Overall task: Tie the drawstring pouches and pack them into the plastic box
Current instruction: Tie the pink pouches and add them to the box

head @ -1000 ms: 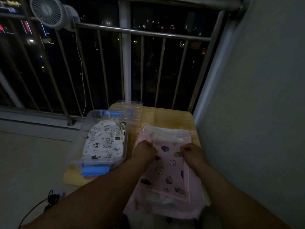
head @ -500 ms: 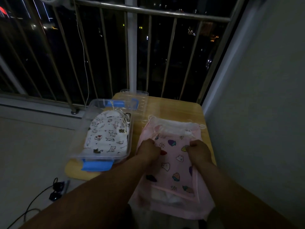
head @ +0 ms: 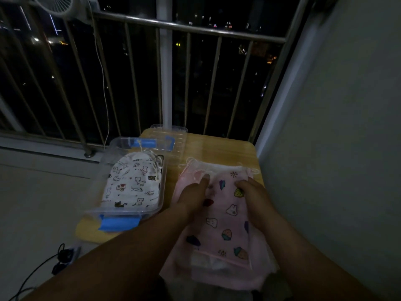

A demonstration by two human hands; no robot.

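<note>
Plastic box (head: pixel 167 170) – white pouch (head: pixel 132 183) inside

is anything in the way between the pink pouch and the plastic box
Nothing visible blocks it. The plastic box sits open just left of the pink pouch, lid off, though a white cat-print pouch already fills most of it.

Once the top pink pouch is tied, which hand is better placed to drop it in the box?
Left, probably. The left hand lies on the pink pouch on the side next to the plastic box; the right hand would have to cross over.
</note>
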